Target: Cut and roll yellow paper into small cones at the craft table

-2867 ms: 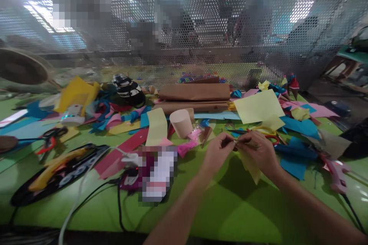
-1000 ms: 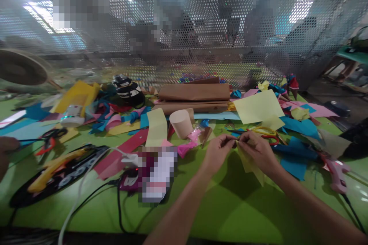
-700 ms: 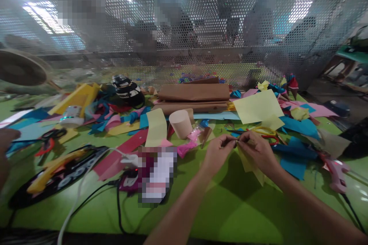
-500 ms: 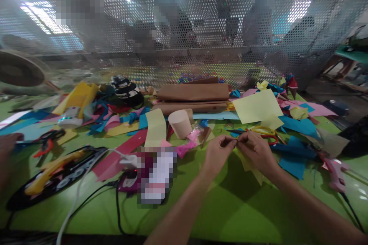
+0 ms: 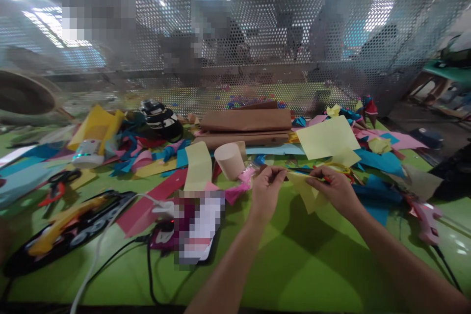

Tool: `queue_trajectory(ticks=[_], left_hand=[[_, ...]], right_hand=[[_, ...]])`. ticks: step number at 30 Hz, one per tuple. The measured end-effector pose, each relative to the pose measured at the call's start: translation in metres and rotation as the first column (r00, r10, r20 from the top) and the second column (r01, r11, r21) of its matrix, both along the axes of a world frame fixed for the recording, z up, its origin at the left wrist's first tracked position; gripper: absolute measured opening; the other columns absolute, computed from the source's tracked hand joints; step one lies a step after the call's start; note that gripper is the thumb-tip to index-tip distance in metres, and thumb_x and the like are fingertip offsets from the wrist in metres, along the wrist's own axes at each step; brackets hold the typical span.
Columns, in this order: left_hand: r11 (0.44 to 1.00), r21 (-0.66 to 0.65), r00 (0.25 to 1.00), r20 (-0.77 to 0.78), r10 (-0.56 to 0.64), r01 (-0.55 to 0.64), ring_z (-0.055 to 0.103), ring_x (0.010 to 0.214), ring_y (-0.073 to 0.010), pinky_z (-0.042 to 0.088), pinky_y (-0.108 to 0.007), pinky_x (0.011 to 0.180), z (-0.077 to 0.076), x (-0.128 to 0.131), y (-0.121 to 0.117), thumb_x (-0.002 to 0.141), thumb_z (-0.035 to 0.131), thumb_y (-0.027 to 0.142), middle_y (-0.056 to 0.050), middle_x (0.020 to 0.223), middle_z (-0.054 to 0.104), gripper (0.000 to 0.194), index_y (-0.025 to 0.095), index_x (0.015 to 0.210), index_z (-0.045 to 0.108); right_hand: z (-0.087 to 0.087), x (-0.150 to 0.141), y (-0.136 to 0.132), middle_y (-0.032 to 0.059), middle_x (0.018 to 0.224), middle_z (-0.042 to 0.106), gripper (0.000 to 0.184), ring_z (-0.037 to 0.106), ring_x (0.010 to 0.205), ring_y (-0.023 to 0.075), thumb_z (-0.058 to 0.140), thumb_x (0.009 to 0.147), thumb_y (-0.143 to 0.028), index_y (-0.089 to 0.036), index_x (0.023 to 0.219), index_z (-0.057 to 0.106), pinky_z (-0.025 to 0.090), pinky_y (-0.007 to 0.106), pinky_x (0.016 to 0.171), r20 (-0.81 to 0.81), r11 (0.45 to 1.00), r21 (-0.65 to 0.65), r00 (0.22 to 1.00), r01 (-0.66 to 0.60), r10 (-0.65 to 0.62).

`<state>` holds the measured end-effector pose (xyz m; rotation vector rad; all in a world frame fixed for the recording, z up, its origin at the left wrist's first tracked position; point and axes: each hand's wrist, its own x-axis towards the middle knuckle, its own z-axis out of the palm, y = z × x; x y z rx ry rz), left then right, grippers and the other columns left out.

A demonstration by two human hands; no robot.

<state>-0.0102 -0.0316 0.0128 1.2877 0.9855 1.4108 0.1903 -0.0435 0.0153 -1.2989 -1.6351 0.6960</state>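
A piece of yellow paper (image 5: 304,191) hangs between my two hands, stretched by its upper edge above the green table. My left hand (image 5: 267,189) pinches its left corner between thumb and fingertips. On the other side, my right hand (image 5: 333,189) pinches the upper right edge. Scissors with yellow and red handles (image 5: 340,168) lie just behind my right hand, partly covered by it. A pink glue gun (image 5: 425,221) rests to the right. Left of my left hand are a pink ribbon bow (image 5: 239,187) and a pale paper roll (image 5: 228,161).
Folded brown paper (image 5: 245,120) lies at the back before a perforated metal screen (image 5: 257,59). Several coloured paper sheets (image 5: 327,137) cover the table (image 5: 312,274). At left are a power strip (image 5: 162,235) with cables, a phone (image 5: 202,228), orange-handled scissors (image 5: 57,189) and a black tray (image 5: 22,257).
My hands have moved apart, and the yellow paper, earlier bunched at my touching fingertips, is now spread between them. Another person's hand at the left edge has mostly withdrawn from view.
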Motion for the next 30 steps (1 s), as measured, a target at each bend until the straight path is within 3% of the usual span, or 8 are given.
queue_trajectory(ticks=[3, 7, 11, 13, 18, 26, 30], left_hand=[[0.999, 0.025, 1.0, -0.016, 0.024, -0.023, 0.062, 0.075, -0.0136, 0.049, -0.024, 0.071, 0.002, 0.0, -0.001, 0.085, 0.069, 0.03, -0.002, 0.078, 0.067, 0.014, 0.016, 0.087, 0.069], [0.997, 0.066, 0.998, -0.046, 0.038, -0.035, 0.061, 0.074, -0.0135, 0.048, -0.024, 0.069, 0.006, 0.0, -0.002, 0.085, 0.068, 0.029, -0.001, 0.077, 0.066, 0.013, 0.016, 0.085, 0.068], [0.992, 0.121, 0.989, -0.142, 0.051, -0.033, 0.059, 0.075, -0.0133, 0.046, -0.023, 0.069, 0.007, 0.001, -0.005, 0.088, 0.065, 0.027, -0.001, 0.079, 0.066, 0.011, 0.017, 0.086, 0.068], [0.989, 0.15, 0.977, -0.209, 0.039, -0.007, 0.059, 0.077, -0.0138, 0.045, -0.023, 0.07, 0.007, 0.002, -0.007, 0.09, 0.063, 0.026, -0.002, 0.081, 0.066, 0.011, 0.017, 0.088, 0.068], [0.984, 0.176, 0.963, -0.268, 0.031, 0.018, 0.061, 0.079, -0.0143, 0.046, -0.023, 0.071, 0.009, 0.005, -0.011, 0.091, 0.062, 0.026, -0.003, 0.083, 0.067, 0.012, 0.017, 0.089, 0.069], [0.991, 0.133, 0.972, -0.232, 0.05, -0.02, 0.06, 0.075, -0.014, 0.047, -0.023, 0.068, 0.006, 0.003, -0.006, 0.092, 0.06, 0.027, -0.002, 0.08, 0.065, 0.012, 0.017, 0.088, 0.064], [0.984, 0.174, 0.926, -0.376, 0.043, 0.025, 0.063, 0.084, -0.0173, 0.048, -0.028, 0.074, 0.002, -0.002, -0.002, 0.095, 0.057, 0.029, -0.005, 0.091, 0.068, 0.014, 0.018, 0.096, 0.064]], right_hand=[[0.002, -0.001, -0.001, 0.0014, 0.075, 0.066, 0.023, 0.06, 0.073, 0.02, 0.07, 0.083, -0.042, -0.021, 0.076, 0.065, 0.043, 0.031, 0.067, -0.002, 0.999, 0.008, 1.0, 0.031, -0.031], [0.002, -0.001, -0.003, 0.003, 0.084, 0.069, 0.021, 0.063, 0.08, 0.0206, 0.07, 0.084, -0.041, -0.021, 0.081, 0.066, 0.046, 0.031, 0.071, -0.09, 1.0, -0.003, 0.996, -0.021, 0.02], [0.0, -0.003, -0.004, 0.0041, 0.092, 0.073, 0.03, 0.067, 0.085, 0.0222, 0.073, 0.081, -0.041, -0.023, 0.105, 0.071, 0.051, 0.032, 0.075, -0.206, 0.988, -0.097, 0.973, -0.123, 0.101], [-0.002, -0.003, -0.005, 0.0041, 0.094, 0.075, 0.034, 0.068, 0.087, 0.0232, 0.075, 0.08, -0.041, -0.025, 0.11, 0.073, 0.051, 0.033, 0.077, -0.167, 0.985, -0.117, 0.98, -0.125, 0.104], [-0.007, -0.003, -0.005, 0.0038, 0.084, 0.075, 0.017, 0.067, 0.079, 0.0231, 0.072, 0.082, -0.04, -0.023, 0.082, 0.075, 0.048, 0.032, 0.07, -0.038, 0.997, -0.047, 0.998, -0.059, 0.058], [-0.002, -0.002, -0.004, 0.0025, 0.08, 0.074, 0.019, 0.066, 0.073, 0.021, 0.067, 0.087, -0.04, -0.023, 0.081, 0.074, 0.045, 0.029, 0.064, 0.06, 0.999, 0.014, 0.998, -0.034, 0.033], [0.0, 0.001, -0.004, 0.001, 0.076, 0.072, 0.017, 0.065, 0.072, 0.0197, 0.066, 0.09, -0.034, -0.023, 0.08, 0.072, 0.043, 0.028, 0.065, 0.194, 0.994, 0.101, 0.98, -0.049, 0.029]])
